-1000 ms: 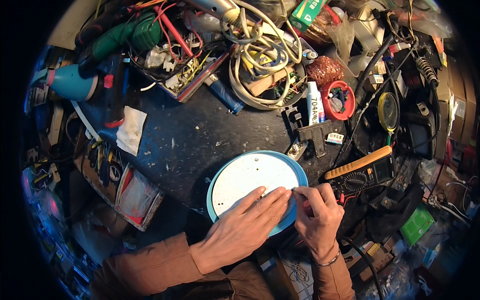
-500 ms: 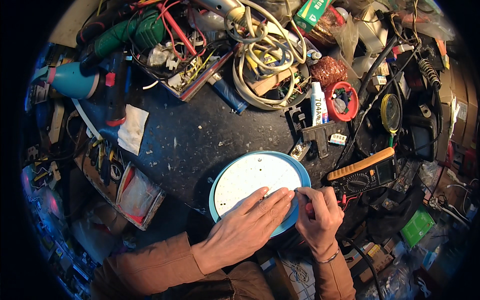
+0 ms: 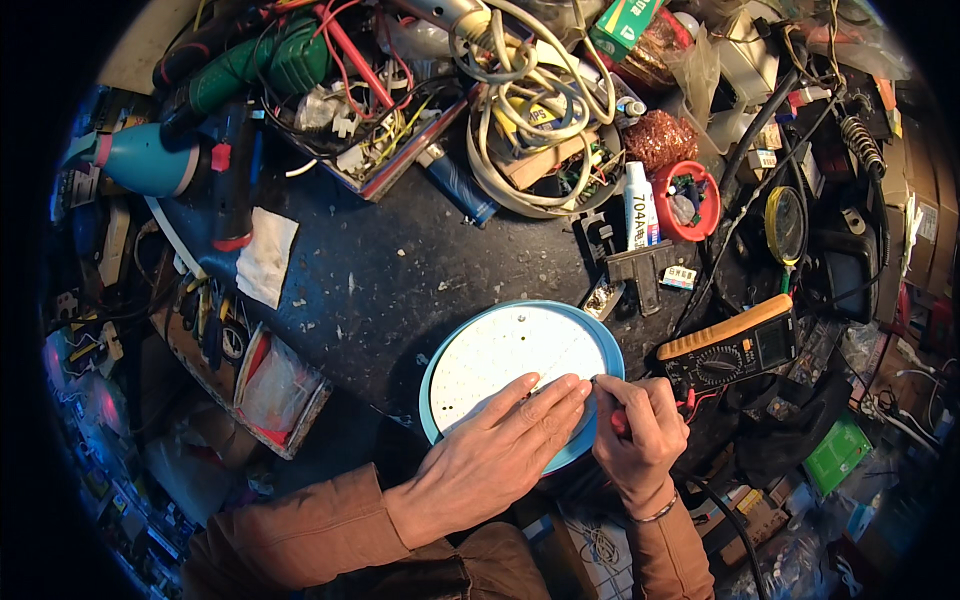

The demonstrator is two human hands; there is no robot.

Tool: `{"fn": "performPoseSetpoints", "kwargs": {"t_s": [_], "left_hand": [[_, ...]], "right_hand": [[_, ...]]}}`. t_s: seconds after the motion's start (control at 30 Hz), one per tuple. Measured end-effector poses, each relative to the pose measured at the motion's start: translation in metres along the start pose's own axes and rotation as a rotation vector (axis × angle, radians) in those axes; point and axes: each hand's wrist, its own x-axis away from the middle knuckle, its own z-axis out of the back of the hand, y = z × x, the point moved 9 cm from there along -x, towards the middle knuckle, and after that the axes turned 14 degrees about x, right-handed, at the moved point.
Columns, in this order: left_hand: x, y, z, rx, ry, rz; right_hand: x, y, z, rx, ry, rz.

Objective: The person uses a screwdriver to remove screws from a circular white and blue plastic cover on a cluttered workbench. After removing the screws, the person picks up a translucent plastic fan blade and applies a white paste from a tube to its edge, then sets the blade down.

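Fingers [image 3: 562,400] (L) flat on rd white disc [image 3: 510,350], blue rim [image 3: 427,400] prob. plastic.

Bare bench [image 3: 380,270] opens from left of centre to mid-frame, above the disc [image 3: 490,350]. A tray [image 3: 418,150] and coiled cable [image 3: 597,95] block the top, the meter [image 3: 730,345] the right, a box [image 3: 309,418] the lower left. The left hand [image 3: 500,445] and right hand [image 3: 642,435] bar the disc's near side.
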Motion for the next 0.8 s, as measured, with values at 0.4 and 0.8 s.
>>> {"fn": "performPoseSetpoints", "kwargs": {"t_s": [0.4, 0.8], "left_hand": [[-0.0003, -0.0002, 0.0006, 0.001, -0.006, -0.004], [0.0001, -0.0004, 0.0030, 0.022, 0.008, -0.006]], "right_hand": [[0.0069, 0.0011, -0.0024, 0.021, 0.045, -0.022], [0.0083, 0.0020, -0.0036, 0.017, 0.065, -0.006]]}}
